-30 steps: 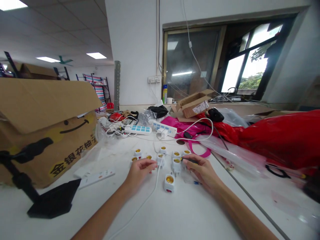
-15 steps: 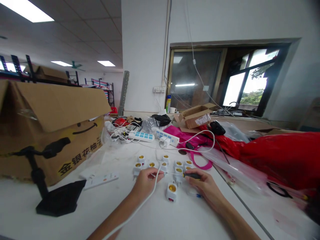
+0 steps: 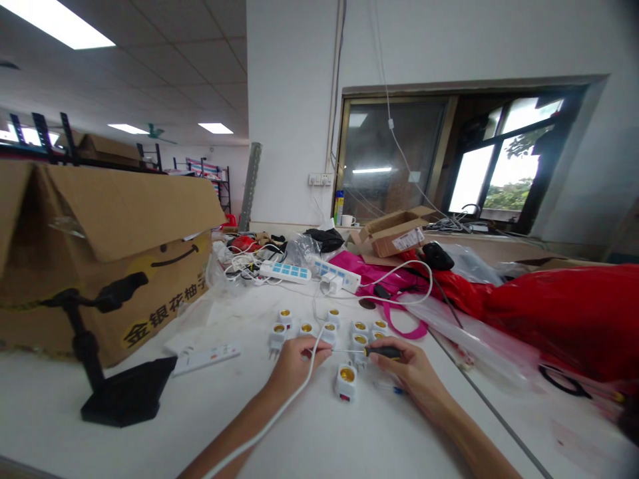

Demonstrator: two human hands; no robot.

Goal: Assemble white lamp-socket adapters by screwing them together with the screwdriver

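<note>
Tabletop (image 3: 359, 439) holds white lamp-socket adapters (image 3: 346, 382) in a loose cluster. The right hand (image 3: 399, 372) grips a screwdriver (image 3: 382, 352) by its black handle, tip reaching toward the left hand (image 3: 299, 366), whose fingers curl closed; whether they grip anything, I cannot tell. A white cable (image 3: 269, 432) now runs along that hand, and the hands sit closer than before.

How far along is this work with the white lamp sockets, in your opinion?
Already: about nine white plug-in lamp sockets stand grouped on the table. In hand: the right hand holds a black-handled screwdriver, the left hand a white cable. Still left: the pictures cannot show which sockets are finished.
</note>
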